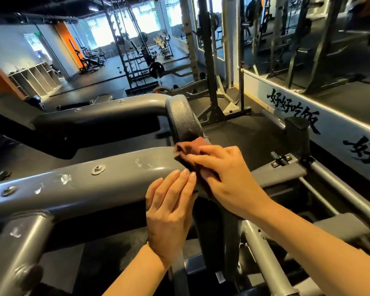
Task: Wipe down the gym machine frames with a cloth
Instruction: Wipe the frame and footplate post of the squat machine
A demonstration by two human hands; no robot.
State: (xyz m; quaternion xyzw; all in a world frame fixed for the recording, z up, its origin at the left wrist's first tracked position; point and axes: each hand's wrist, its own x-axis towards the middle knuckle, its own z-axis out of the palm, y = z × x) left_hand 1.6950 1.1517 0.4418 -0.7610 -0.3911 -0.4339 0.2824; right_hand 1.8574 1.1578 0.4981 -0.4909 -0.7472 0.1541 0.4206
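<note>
- The cloth (192,152) is dark reddish-brown and lies on the curved end of the near grey frame tube (83,184), just in front of the black round pad (183,120).
- The right hand (226,178) lies on top of the cloth, with its fingers stretched toward the left and pressing the cloth against the tube. One corner of the cloth shows beyond the fingertips, and another part shows under the palm, going down the side of the tube.
- I cannot tell if the thumb of the right hand is curled around the cloth, because it is hidden under the hand.
- The left hand (169,212) is just beside the right hand, on its left and lower. Its fingers are straight and close together and rest flat on the near side of the same tube. It holds nothing, and its fingertips come near the lower edge of the cloth.
- The near tube has round bolts (98,169) and some pale chipped spots in the paint.
- A second grey tube (107,110) runs behind it and meets the black pad.
- On the right, a white wall strip (320,127) under a mirror has black painted characters.
</note>
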